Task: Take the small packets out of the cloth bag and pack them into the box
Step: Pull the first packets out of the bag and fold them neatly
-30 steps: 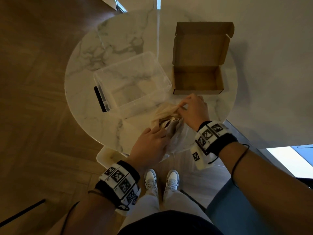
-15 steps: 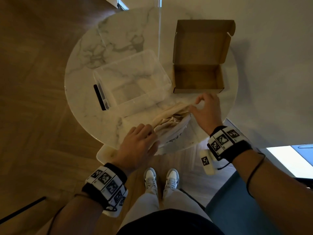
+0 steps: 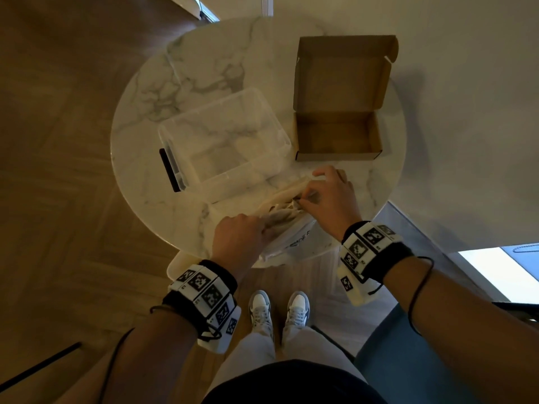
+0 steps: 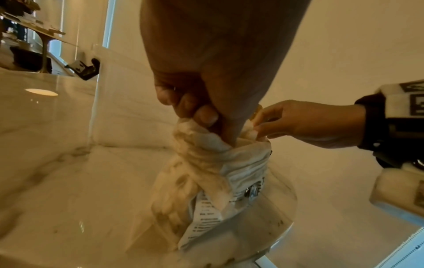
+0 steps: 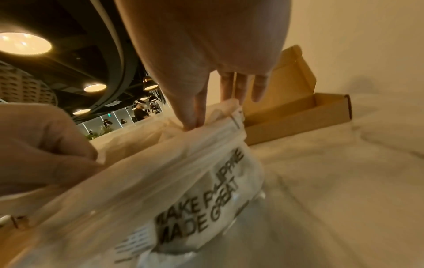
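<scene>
A cream cloth bag (image 3: 287, 228) with black print lies at the near edge of the round marble table (image 3: 204, 68). My left hand (image 3: 242, 231) grips the bunched left side of the bag's (image 4: 206, 163) mouth. My right hand (image 3: 326, 196) pinches the right rim of the bag (image 5: 183, 172) between thumb and forefinger, its other fingers straight. The open brown cardboard box (image 3: 338, 135) stands empty just beyond my right hand, lid up; the right wrist view shows the box (image 5: 298, 116) behind the fingers. No packets can be made out inside the bag.
A clear plastic bin (image 3: 224, 144) with a black clip handle (image 3: 169, 170) sits left of the cardboard box, close behind the bag. A pale stool or seat edge (image 3: 178, 263) shows under the table's near rim. My feet (image 3: 277, 313) stand below on the wooden floor.
Both hands came back together on the bag's mouth after pulling apart half a second ago. My right hand moved left from the table onto the bag's rim; the left slid right.
</scene>
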